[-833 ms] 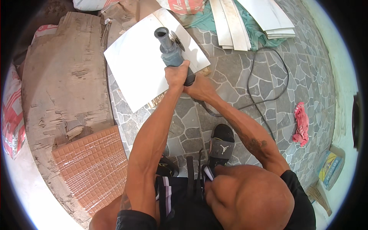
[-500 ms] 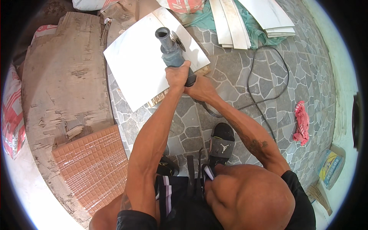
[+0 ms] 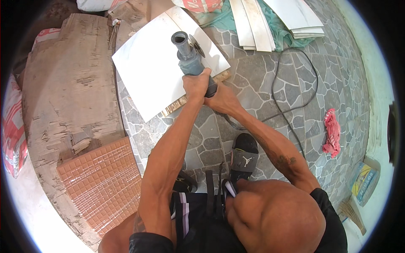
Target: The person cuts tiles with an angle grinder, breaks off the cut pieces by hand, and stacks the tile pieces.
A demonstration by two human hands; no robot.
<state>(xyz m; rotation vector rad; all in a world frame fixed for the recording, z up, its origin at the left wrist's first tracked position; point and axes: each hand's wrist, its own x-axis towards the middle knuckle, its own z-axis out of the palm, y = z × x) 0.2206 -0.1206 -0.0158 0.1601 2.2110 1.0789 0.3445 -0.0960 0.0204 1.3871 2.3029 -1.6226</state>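
Little has shifted: our hands, left ahead of right, grip the grinder, pointing away over the white tile.

White tile; grey-blue grinder; seemingly terracotta mosaic sheet
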